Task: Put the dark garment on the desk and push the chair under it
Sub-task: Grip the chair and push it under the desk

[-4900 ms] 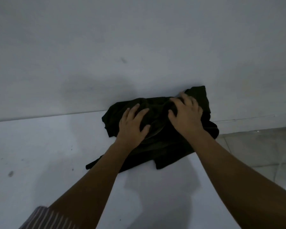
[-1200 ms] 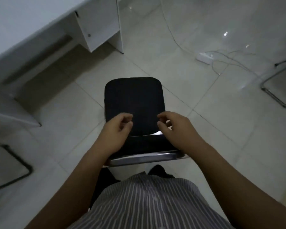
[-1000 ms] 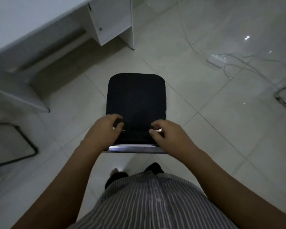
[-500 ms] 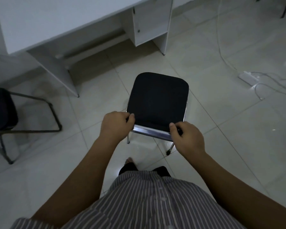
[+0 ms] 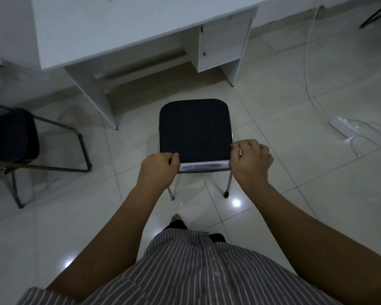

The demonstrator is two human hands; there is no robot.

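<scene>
A chair (image 5: 195, 128) with a black padded seat and a chrome frame stands on the tiled floor, its seat facing the white desk (image 5: 119, 25). My left hand (image 5: 157, 170) grips the left end of the chrome back rail. At the right end of the same rail my right hand (image 5: 251, 160) is closed around it. The seat's front edge lies a short way in front of the desk's knee space. The dark garment is out of view.
A second black chair (image 5: 11, 137) with a dark metal frame stands at the left. A drawer unit (image 5: 223, 44) bounds the knee space on the right, a desk leg panel (image 5: 92, 95) on the left. A power strip (image 5: 342, 126) and cables lie on the floor at right.
The garment was laid on the desk earlier. Both hands took hold of the chair's back rail; the chair has turned square to the desk and sits nearer the knee space.
</scene>
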